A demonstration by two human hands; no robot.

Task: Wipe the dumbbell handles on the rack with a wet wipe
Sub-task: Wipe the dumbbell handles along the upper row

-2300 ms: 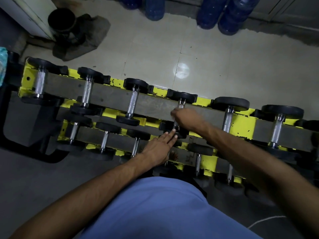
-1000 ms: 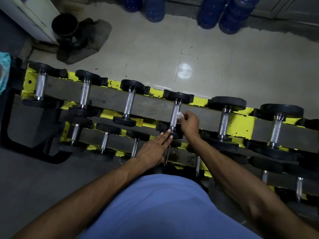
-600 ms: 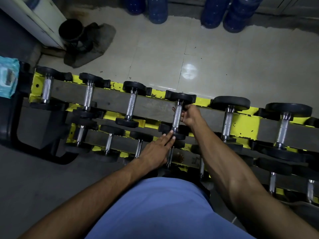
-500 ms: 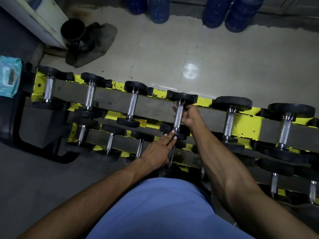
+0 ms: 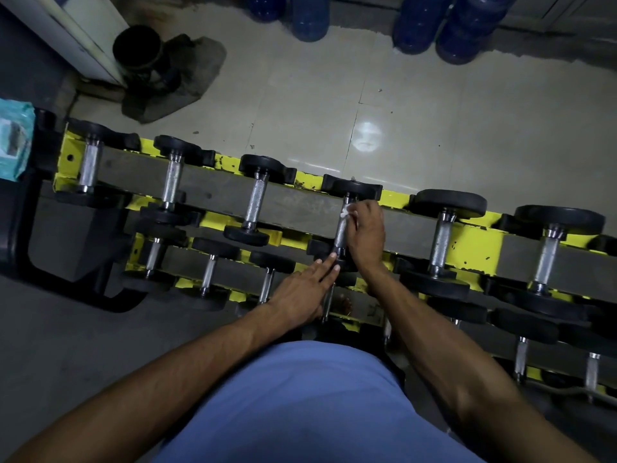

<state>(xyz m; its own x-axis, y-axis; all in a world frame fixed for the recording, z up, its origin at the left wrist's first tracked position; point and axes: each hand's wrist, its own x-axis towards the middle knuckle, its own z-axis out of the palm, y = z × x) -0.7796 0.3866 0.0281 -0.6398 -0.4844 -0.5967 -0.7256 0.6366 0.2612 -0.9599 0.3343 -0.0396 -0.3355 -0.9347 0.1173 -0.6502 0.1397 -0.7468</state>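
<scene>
Since a second ago, my right grip (image 5: 365, 235) has carried the wet wipe (image 5: 345, 213) from the middle of the dumbbell handle (image 5: 340, 233) to its far end, just below the far plate (image 5: 354, 188). Right grip: I see its fingers pinching the white wipe against the handle, on the fourth dumbbell of the top tier of the yellow rack (image 5: 477, 245). Left grip (image 5: 300, 290): released, fingers straight, tips touching that dumbbell's near plate (image 5: 317, 247). A teal packet (image 5: 13, 142) lies beside the rack's left end; blue water jugs (image 5: 414, 25) stand on the floor beyond.
</scene>
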